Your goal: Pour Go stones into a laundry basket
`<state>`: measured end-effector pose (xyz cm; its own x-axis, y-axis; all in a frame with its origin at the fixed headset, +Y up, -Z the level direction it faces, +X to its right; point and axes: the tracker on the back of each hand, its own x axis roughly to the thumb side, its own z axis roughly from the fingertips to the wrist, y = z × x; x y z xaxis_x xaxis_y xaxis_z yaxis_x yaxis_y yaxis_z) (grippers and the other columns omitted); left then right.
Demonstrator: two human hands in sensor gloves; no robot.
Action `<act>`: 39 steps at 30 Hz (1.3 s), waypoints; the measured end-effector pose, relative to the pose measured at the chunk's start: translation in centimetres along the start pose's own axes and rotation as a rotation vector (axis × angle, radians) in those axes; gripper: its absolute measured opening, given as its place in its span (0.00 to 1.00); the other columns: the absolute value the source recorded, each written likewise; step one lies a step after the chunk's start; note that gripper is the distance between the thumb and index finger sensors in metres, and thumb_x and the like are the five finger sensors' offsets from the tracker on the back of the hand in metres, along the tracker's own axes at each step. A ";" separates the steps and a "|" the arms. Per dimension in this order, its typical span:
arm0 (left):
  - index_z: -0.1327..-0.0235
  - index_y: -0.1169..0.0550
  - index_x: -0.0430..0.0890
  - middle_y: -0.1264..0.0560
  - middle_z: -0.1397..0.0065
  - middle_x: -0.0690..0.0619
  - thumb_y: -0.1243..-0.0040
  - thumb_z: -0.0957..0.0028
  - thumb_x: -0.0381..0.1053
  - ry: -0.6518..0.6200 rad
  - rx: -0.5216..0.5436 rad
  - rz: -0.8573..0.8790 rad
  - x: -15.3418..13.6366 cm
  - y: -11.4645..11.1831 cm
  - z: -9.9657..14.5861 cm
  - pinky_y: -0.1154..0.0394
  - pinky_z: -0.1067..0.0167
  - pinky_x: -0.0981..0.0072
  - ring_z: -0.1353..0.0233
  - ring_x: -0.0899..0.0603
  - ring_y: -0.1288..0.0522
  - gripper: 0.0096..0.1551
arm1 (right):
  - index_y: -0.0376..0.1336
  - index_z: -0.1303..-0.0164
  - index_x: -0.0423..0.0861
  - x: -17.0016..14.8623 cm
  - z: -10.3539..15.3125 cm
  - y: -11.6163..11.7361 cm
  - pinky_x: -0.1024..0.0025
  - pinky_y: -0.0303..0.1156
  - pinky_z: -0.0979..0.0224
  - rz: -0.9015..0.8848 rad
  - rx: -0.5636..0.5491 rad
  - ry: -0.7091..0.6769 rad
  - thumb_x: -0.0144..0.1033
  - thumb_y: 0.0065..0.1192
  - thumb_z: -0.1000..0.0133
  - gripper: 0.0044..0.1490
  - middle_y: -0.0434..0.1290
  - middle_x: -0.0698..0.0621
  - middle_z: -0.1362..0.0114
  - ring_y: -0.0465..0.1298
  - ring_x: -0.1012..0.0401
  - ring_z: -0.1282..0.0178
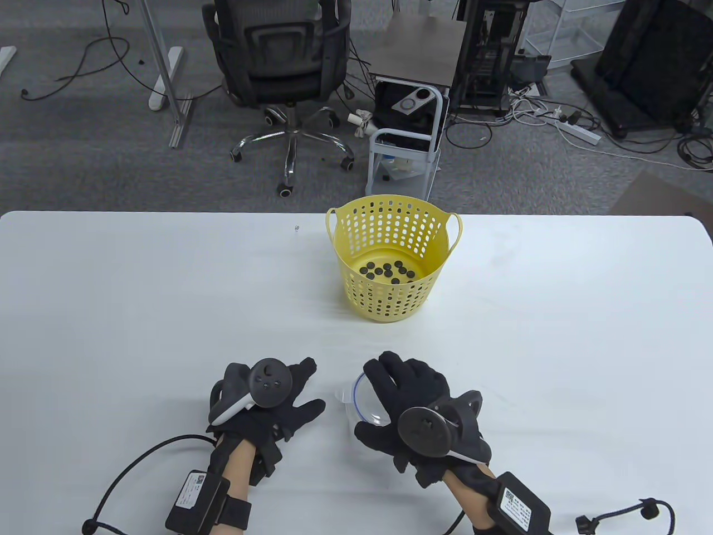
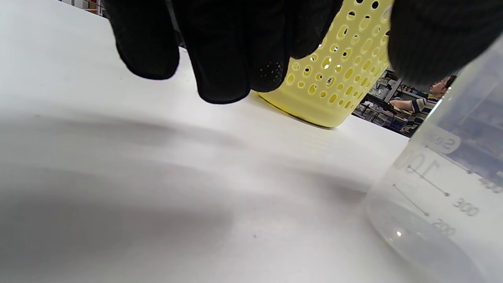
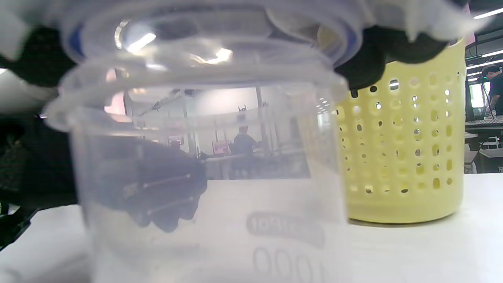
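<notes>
Table view: the yellow laundry basket stands upright at the surface's far edge, Go stones lying on its bottom; the right hand holds the clear measuring cup from above near the near edge; the left hand rests spread just beside it.

Left wrist view: fingers loose, holding nothing.

Right wrist view: the cup looks empty, upright.

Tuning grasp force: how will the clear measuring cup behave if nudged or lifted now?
The measuring cup looks empty, so it is probably light and slides easily on the smooth table. Its thin clear wall likely flexes if squeezed. The right hand rests over its rim, which should limit tipping.
</notes>
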<state>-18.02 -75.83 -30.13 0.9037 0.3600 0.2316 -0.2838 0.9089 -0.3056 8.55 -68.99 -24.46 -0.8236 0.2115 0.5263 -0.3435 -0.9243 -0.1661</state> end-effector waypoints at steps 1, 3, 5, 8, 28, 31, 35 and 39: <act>0.21 0.40 0.59 0.31 0.17 0.56 0.37 0.55 0.76 -0.003 0.014 0.005 0.0 0.1 0.0 0.28 0.30 0.42 0.24 0.43 0.23 0.50 | 0.60 0.24 0.48 0.0 0.0 0.1 0.31 0.69 0.35 0.006 0.005 -0.001 0.79 0.73 0.59 0.62 0.65 0.38 0.20 0.73 0.29 0.34; 0.22 0.38 0.59 0.30 0.18 0.57 0.37 0.55 0.75 -0.008 0.067 0.047 -0.1 0.4 0.2 0.28 0.30 0.41 0.25 0.44 0.23 0.48 | 0.60 0.24 0.48 0.1 0.1 0.4 0.31 0.69 0.35 0.031 0.018 -0.009 0.80 0.72 0.59 0.62 0.66 0.39 0.20 0.73 0.29 0.34; 0.24 0.35 0.62 0.28 0.19 0.57 0.39 0.52 0.73 -0.009 0.158 0.113 -0.2 0.8 0.5 0.27 0.32 0.39 0.26 0.44 0.22 0.42 | 0.60 0.24 0.49 0.1 0.2 0.6 0.32 0.69 0.34 0.035 0.017 -0.017 0.81 0.69 0.59 0.62 0.66 0.40 0.20 0.73 0.30 0.33; 0.28 0.29 0.66 0.26 0.22 0.56 0.41 0.50 0.71 0.000 0.285 0.260 0.1 1.3 1.1 0.24 0.35 0.38 0.28 0.43 0.20 0.35 | 0.58 0.23 0.50 -0.3 0.4 0.4 0.32 0.68 0.34 0.002 -0.007 -0.001 0.82 0.61 0.56 0.61 0.64 0.39 0.19 0.70 0.28 0.31; 0.22 0.35 0.60 0.30 0.20 0.55 0.46 0.46 0.72 0.049 0.065 0.637 4.7 -1.7 1.5 0.17 0.51 0.66 0.46 0.51 0.13 0.39 | 0.64 0.30 0.41 -8.3 1.7 4.6 0.40 0.74 0.41 -0.850 0.073 0.510 0.64 0.60 0.46 0.45 0.72 0.36 0.29 0.77 0.35 0.39; 0.23 0.34 0.59 0.28 0.21 0.55 0.46 0.45 0.70 0.046 0.047 0.652 4.7 -1.7 1.5 0.17 0.52 0.65 0.47 0.51 0.13 0.37 | 0.64 0.30 0.42 -7.5 1.6 5.3 0.39 0.73 0.40 -0.832 0.076 0.460 0.62 0.60 0.45 0.43 0.71 0.36 0.28 0.76 0.34 0.37; 0.23 0.34 0.59 0.29 0.21 0.55 0.49 0.44 0.68 0.022 -0.014 0.647 4.8 -1.7 1.3 0.18 0.51 0.64 0.46 0.50 0.14 0.36 | 0.64 0.30 0.42 -7.6 1.5 5.6 0.39 0.73 0.40 -0.849 0.069 0.447 0.62 0.59 0.46 0.43 0.71 0.37 0.28 0.76 0.34 0.37; 0.19 0.41 0.56 0.37 0.16 0.52 0.57 0.44 0.70 0.012 -0.111 0.624 5.3 -2.3 1.2 0.23 0.43 0.56 0.37 0.43 0.20 0.40 | 0.59 0.26 0.44 -7.8 1.3 6.5 0.37 0.70 0.37 -0.887 0.159 0.399 0.64 0.51 0.44 0.45 0.67 0.35 0.24 0.71 0.32 0.32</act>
<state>-12.96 -75.75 -27.09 0.5825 0.8122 -0.0317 -0.7243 0.5010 -0.4737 13.33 -77.04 -28.51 -0.3985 0.9136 0.0809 -0.8699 -0.4044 0.2824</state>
